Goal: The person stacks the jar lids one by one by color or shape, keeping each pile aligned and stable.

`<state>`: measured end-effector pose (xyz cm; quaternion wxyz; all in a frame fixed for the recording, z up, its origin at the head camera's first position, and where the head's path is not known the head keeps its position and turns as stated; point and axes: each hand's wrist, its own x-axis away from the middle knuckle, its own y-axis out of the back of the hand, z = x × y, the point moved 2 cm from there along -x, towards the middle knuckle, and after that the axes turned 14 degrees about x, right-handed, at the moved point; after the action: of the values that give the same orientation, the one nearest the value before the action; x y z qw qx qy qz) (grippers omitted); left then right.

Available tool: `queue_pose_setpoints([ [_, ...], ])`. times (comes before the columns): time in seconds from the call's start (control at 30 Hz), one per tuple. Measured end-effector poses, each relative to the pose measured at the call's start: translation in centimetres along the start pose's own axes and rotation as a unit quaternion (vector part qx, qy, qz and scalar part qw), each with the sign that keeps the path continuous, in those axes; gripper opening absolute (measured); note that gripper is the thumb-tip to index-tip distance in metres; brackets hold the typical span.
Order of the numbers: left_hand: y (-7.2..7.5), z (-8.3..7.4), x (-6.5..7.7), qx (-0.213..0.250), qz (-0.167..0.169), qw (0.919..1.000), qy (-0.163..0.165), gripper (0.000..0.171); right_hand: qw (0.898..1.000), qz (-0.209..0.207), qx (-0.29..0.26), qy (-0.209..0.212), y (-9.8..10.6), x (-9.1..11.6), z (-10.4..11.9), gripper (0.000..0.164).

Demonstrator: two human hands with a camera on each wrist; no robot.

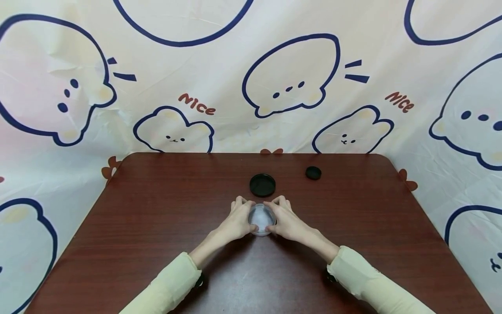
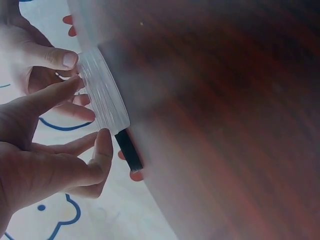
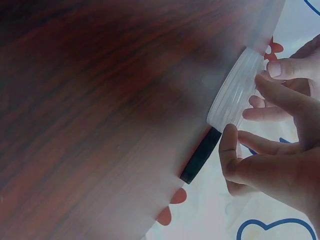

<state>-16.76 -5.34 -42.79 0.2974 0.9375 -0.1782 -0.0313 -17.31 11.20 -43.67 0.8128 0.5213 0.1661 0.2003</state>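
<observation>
A low, clear round plastic container with a ridged side stands on the table between both hands. From its left side my left hand grips it, thumb at the near edge and fingers at the far edge. My right hand grips the opposite side in the same way. Just beyond the container lies a large black round lid, apart from the hands. In the right wrist view the lid appears edge-on past the container. The container's inside looks whitish; what it holds cannot be told.
A smaller black round piece lies at the back right of the brown wooden table. A pale cloth with cartoon figures hangs behind the table and along its sides.
</observation>
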Motion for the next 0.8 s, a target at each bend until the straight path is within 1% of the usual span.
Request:
queue_pose_setpoints([
  [0.13,0.2,0.0,0.0,-0.002,0.0,0.9999,-0.014,0.062,1.0,0.002,0.007,-0.002,0.2,-0.1,-0.3,0.064],
  [0.37,1.0,0.4,-0.2,-0.007,-0.021,0.9992,-0.034,0.056,1.0,-0.001,0.011,0.004,0.5,-0.1,-0.6,0.062],
  [0.6,1.5,0.9,-0.5,0.007,-0.035,0.9988,-0.034,0.051,1.0,-0.026,0.007,0.011,0.5,-0.2,-1.2,0.056],
  [0.8,2.0,1.3,-1.2,0.014,-0.034,0.9987,-0.035,0.051,1.0,-0.027,0.007,0.0,0.7,-0.6,-2.1,0.051],
])
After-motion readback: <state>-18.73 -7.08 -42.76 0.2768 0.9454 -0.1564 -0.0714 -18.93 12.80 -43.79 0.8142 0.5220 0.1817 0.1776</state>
